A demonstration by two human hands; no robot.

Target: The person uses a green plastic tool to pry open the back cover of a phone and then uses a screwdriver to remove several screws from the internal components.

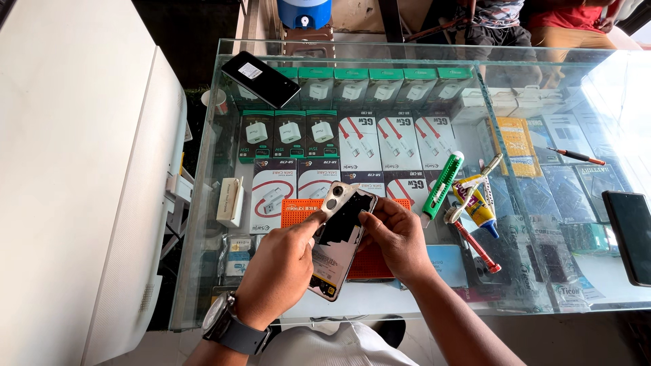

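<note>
Glass counter [407, 305], stocked boxes beneath. Your left hand [281, 268] and right hand [397, 237] both clamp the opened phone [339, 240] at centre, over an orange mat [369, 261]. Green cutter [444, 183] at 2 o'clock; black phone [261, 78] at 11.

Bright daylight floods in from the upper right of the frame, washing the far right of the clear glass-topped desk [614, 74] to a pale glare. Reflections haze the glass there. The centre is sharp and evenly lit, with soft shadows; straight edges bow slightly at the frame's borders.
</note>
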